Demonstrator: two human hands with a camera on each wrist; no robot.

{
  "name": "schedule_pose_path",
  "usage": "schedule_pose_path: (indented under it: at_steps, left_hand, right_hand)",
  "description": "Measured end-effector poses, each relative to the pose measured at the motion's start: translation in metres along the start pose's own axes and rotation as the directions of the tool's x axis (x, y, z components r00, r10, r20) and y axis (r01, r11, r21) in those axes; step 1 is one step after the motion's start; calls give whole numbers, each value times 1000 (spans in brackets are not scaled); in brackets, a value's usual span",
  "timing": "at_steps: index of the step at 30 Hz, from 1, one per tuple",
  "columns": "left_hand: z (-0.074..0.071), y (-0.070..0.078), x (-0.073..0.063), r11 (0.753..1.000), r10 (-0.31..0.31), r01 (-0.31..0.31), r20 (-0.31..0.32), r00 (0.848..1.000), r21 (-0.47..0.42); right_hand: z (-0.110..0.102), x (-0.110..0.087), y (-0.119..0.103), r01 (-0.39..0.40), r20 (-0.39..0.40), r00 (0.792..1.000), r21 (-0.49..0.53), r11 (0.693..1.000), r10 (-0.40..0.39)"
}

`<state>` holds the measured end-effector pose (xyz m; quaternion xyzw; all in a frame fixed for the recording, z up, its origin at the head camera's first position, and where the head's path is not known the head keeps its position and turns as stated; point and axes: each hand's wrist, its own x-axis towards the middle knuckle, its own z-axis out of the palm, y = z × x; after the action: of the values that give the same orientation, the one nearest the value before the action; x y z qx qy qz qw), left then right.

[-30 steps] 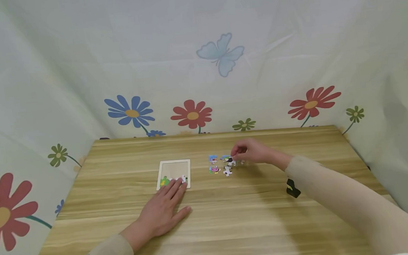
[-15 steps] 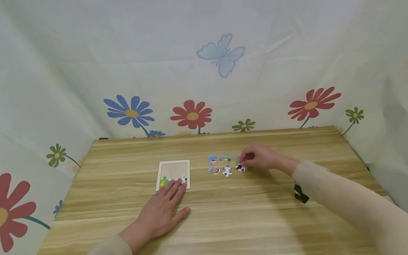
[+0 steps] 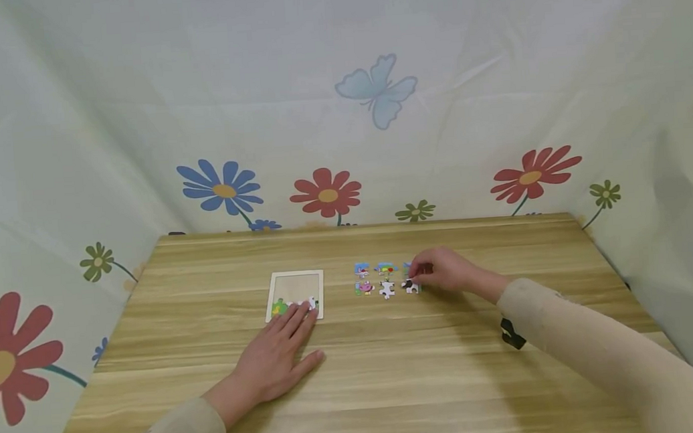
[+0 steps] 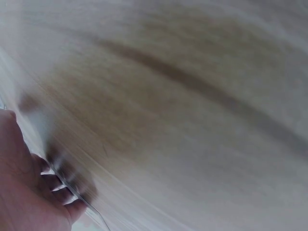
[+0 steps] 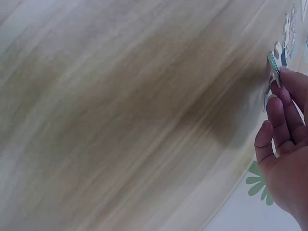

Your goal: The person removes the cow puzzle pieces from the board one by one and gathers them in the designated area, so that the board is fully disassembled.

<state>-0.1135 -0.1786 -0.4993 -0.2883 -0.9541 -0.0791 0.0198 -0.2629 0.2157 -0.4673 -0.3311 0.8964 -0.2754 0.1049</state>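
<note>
My left hand (image 3: 275, 362) lies with fingers extended over the near edge of a square puzzle tray (image 3: 321, 285). In the tray's lower part, a green puzzle piece (image 3: 279, 307) and some white pieces show, partly hidden by the fingers. My right hand (image 3: 445, 270) pinches a black-and-white jigsaw piece (image 3: 412, 286) between thumb and fingertip, at the right end of the loose pieces. The right wrist view shows this jigsaw piece (image 5: 274, 68) tilted, edge-on. Left of it lie a white piece (image 3: 386, 289) and a pink piece (image 3: 364, 288).
Behind these are a blue piece (image 3: 361, 269), a multicoloured piece (image 3: 386, 269) and another partly hidden by my right hand. A black object (image 3: 512, 334) is by the right sleeve. A flower-printed curtain (image 3: 437, 136) borders the wooden table (image 3: 358, 377).
My right hand has moved rightward with the black-and-white jigsaw piece, from above the other pieces to the right end of the near row. My left hand has stayed on the tray.
</note>
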Motion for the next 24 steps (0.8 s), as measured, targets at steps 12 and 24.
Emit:
schedule_pose_path:
  at_steps: [12,24]
  left_hand:
    - [-1,1,1,1000,10,-10,0,1000,14]
    - [-1,1,0,1000,11,-10,-9,1000,19]
  right_hand:
    - [8,-6,3,-3,-56,998,-48,999,1]
    - [14,-18,-1,32,-89,995,-116,993,-42]
